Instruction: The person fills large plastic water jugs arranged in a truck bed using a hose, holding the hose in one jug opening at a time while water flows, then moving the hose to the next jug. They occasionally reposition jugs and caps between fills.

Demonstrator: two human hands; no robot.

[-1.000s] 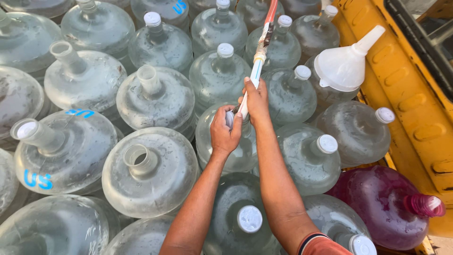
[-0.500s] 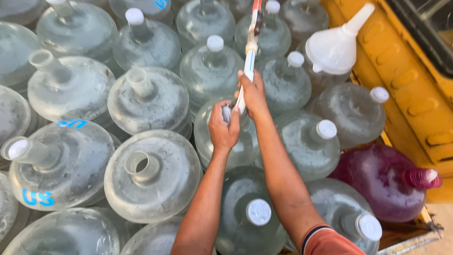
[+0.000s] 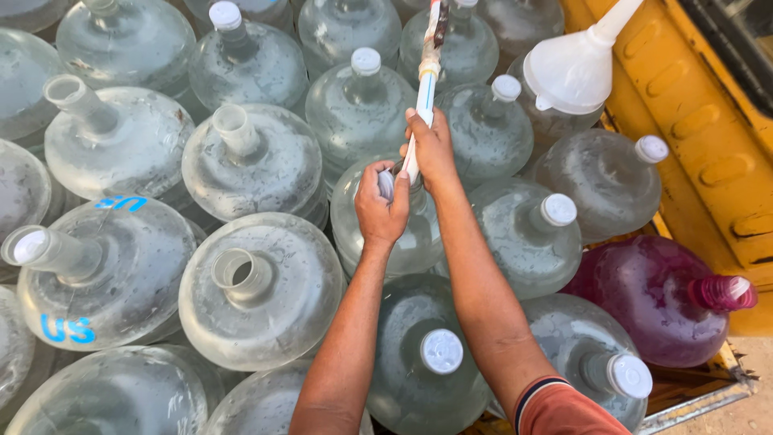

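Since a second ago, little has changed: the right hand [image 3: 435, 145] still grips the white filling hose [image 3: 423, 97], while the left hand [image 3: 382, 205] pinches a white cap [image 3: 386, 184] over the clear water jug [image 3: 419, 234] beneath both hands.

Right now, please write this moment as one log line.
left hand: on jug neck | right hand: holding hose at neck | funnel: on capped jug
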